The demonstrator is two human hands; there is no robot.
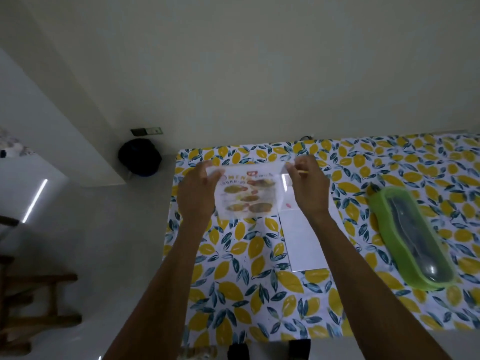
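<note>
Pinching menu (246, 196) by both top corners, left hand (197, 190) and right hand (309, 188) each curled on its edge (thin yellow stick (302, 172) also in right), just left of white sheet (306, 242); lift done, set-down judged outstanding.

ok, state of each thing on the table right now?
printed sheet: held by its top corners, print facing the camera
left hand: pinches the sheet's top left corner
right hand: pinches the top right corner
white paper: lies flat on the tablecloth
green container: lid on, lying flat
</note>
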